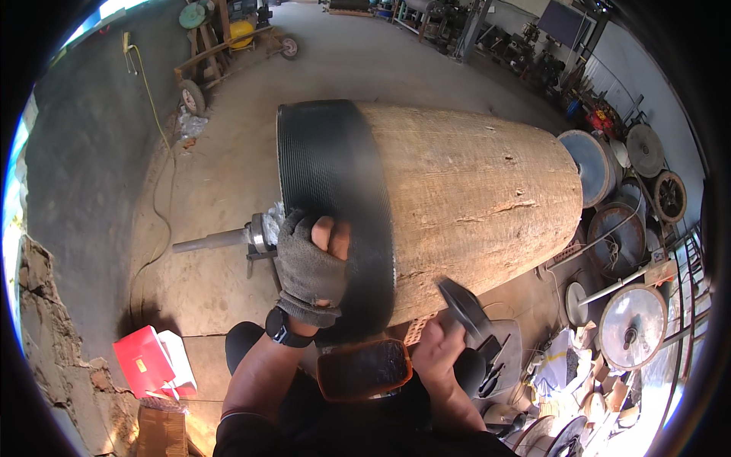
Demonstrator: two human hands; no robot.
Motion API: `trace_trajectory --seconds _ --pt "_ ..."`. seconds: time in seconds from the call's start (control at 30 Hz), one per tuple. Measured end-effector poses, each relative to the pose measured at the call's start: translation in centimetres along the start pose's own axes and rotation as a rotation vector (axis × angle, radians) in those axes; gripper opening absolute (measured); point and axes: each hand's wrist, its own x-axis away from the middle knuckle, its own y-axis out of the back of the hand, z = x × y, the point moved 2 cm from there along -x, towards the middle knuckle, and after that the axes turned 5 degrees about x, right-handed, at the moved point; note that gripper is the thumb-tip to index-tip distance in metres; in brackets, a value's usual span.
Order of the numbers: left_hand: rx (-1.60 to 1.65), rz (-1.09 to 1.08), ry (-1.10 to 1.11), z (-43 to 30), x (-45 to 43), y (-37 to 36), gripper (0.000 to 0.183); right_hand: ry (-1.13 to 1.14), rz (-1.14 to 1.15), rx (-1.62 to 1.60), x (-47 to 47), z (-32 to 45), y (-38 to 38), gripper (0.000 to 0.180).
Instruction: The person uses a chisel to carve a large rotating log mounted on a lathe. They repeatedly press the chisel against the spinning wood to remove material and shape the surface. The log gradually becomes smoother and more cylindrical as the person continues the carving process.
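A large drum [468, 183] with a rough tan surface lies across the view. Ridged black rubber sheet [320, 148] wraps its left end, where a metal shaft [211, 241] sticks out. My left hand [314, 265], in a worn grey glove with bare fingertips, rests against the rubber near the drum's left edge; whether it grips anything is hidden. To the right, my bare right hand [438, 345] is closed around a hammer [465, 305], its dark head beside the drum's lower side. An amber-rimmed container [365, 370] with dark contents sits between my forearms.
Several metal-ended rollers [634, 325] crowd the right side. A red box [145, 360] lies on the floor at lower left, near a cardboard box [163, 431]. A cable [157, 120] runs down the left wall. A wheeled frame [228, 48] stands at upper left.
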Motion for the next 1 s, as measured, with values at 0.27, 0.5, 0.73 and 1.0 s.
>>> trace_trajectory --seconds 0.27,0.5,0.73,1.0 --pt "0.015 0.019 0.058 -0.1 -0.6 -0.2 0.019 0.048 -0.115 -0.065 -0.6 -0.2 0.2 0.019" --pt "-0.126 -0.026 -0.071 1.8 0.2 -1.2 0.022 0.199 -0.047 -0.090 -0.9 0.5 0.9 0.034" --pt "-0.131 0.175 -0.128 -1.3 -0.4 1.9 0.046 -0.154 0.029 0.058 -0.6 -2.5 -1.0 0.025" --pt "0.189 0.307 -0.033 -6.6 6.6 -1.2 0.067 -0.046 0.010 -0.090 2.0 -2.3 -0.2 0.021"
